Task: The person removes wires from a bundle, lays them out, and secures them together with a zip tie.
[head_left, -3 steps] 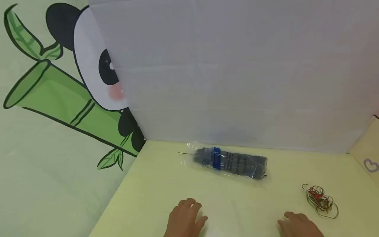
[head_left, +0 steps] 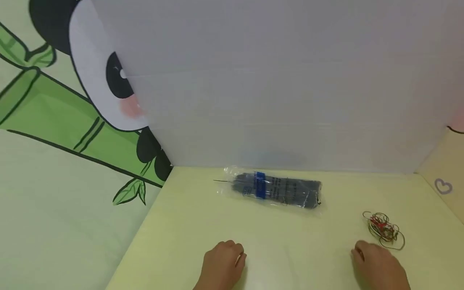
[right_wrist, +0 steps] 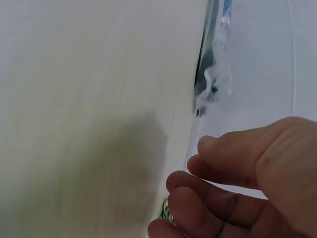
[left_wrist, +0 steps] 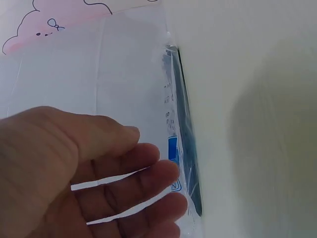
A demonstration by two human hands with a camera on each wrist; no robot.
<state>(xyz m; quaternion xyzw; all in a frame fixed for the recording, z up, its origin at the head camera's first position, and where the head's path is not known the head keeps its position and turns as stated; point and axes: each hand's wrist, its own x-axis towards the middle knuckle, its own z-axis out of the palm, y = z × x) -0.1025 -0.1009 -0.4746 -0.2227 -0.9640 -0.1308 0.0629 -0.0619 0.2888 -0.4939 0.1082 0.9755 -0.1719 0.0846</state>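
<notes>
On the table lies a clear plastic bag of dark grey, bristly-looking strips with a blue label; one thin dark strand pokes out at its left end. A tangle of thin green, brown and red wires or cords sits at the right. My left hand hovers in front of the bag, fingers loosely bent and holding nothing. Nearest the tangle is my right hand, also loosely curled with nothing in it. In the right wrist view, the fingers partly hide the tangle.
The pale yellow table meets a white upright sheet behind the bag. A panda and bamboo picture covers the left wall. At the right stands a cream panel with a purple heart.
The fingers of my left hand have curled in a little. More of my right hand shows now, higher in view and closer to the tangle. The head view has shifted slightly.
</notes>
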